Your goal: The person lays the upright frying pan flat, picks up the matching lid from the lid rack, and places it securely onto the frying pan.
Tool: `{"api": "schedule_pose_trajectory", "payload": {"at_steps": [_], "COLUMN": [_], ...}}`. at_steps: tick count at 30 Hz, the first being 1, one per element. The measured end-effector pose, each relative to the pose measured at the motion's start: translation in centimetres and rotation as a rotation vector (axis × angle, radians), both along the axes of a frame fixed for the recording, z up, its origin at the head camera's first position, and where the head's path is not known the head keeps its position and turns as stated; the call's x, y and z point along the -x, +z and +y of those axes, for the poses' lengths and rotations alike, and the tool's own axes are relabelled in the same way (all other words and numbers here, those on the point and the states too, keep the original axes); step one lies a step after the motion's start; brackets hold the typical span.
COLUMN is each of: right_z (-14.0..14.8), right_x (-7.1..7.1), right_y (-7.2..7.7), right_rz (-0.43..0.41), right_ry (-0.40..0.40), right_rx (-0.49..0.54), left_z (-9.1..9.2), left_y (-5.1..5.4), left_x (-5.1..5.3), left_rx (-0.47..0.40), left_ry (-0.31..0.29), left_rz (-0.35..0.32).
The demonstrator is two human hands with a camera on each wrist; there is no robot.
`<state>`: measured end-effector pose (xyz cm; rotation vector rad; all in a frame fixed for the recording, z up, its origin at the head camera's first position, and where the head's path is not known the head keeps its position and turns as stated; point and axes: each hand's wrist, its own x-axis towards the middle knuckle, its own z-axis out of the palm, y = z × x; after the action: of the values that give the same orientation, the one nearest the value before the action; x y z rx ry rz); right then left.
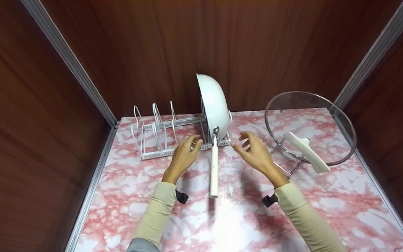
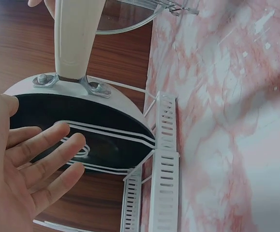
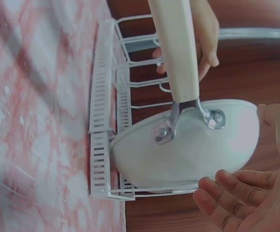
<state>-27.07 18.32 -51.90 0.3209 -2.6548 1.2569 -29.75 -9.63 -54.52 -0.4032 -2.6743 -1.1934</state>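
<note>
A white wok (image 1: pixel 215 101) stands on edge in the right end of a white wire rack (image 1: pixel 157 154). Its cream handle (image 1: pixel 214 171) points toward me. My left hand (image 1: pixel 184 154) is left of the handle, over the rack's front rail, with its fingers loosely bent and holding nothing. In the left wrist view these fingers spread in front of the wok's dark inside (image 2: pixel 106 108). To the right of the wok, my right hand (image 1: pixel 255 152) hovers with relaxed fingers. The right wrist view shows its fingers (image 3: pixel 241 188) near the wok's pale outer side; contact is hard to tell.
At the right, a large glass lid (image 1: pixel 320 126) with a cream handle (image 1: pixel 306 150) leans tilted, with thin metal legs (image 1: pixel 296 166) beneath it. Several wire dividers (image 1: pixel 156 115) rise from the rack's left part. Brown wood-look panels (image 1: pixel 145 52) enclose the pink marbled table (image 1: pixel 124 203).
</note>
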Motion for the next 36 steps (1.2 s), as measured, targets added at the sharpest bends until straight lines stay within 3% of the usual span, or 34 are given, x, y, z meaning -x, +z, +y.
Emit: {"api": "schedule_pose_trajectory", "payload": {"at_steps": [10,16,25,31,36], "right_z": [-1.6,-2.6,-3.9,-4.6,-5.3], "right_x": [-0.6,-1.0,-1.8,-2.3,-2.6], "right_y": [-0.8,-1.4,-2.3,-2.5,-2.9], "right_rz": [-0.048,-0.072,-0.079,-0.105,-0.123], "right_ry": [0.014,0.013,0.012,0.007,0.012], "right_rx": [0.07,0.094,0.113,0.13,0.146], "left_z": [0.9,1.5,2.4,3.0,3.3], "left_y": [-1.0,-1.6,-1.7,-1.8,-2.1], "left_x": [-0.4,-0.7,-1.0,-1.1,-1.1], "left_rx": [-0.08,-0.153,-0.288,-0.413,-0.456], "left_ry": [-0.017,-0.043,-0.061,-0.092,-0.078], "left_rz": [-0.055,-0.143,-0.198,-0.279,-0.318]}}
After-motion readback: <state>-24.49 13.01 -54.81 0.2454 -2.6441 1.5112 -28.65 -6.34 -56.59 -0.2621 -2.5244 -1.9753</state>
